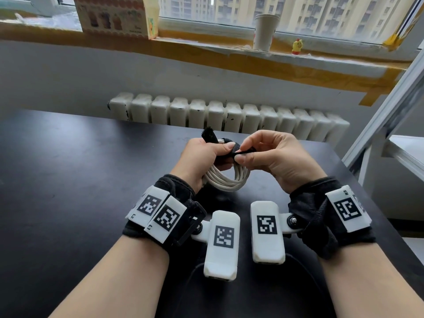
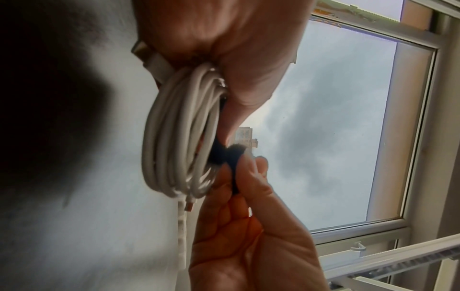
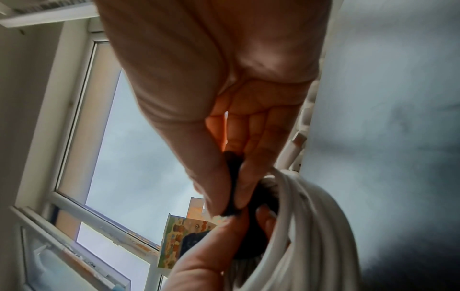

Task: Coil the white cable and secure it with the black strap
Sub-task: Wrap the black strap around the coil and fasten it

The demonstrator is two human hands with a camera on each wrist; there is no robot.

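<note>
White cable (image 1: 226, 180) sits coiled above the table (image 1: 68, 168), left hand (image 1: 204, 157) clamped round the coil so the loops stay bunched; right hand (image 1: 270, 154) pinches the black strap (image 1: 238, 152) across the coil's top, likely cinching it

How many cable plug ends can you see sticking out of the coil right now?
2, both in the left wrist view: one plug end beside the left hand, another plug end below the white cable coil. Others may be hidden.
</note>
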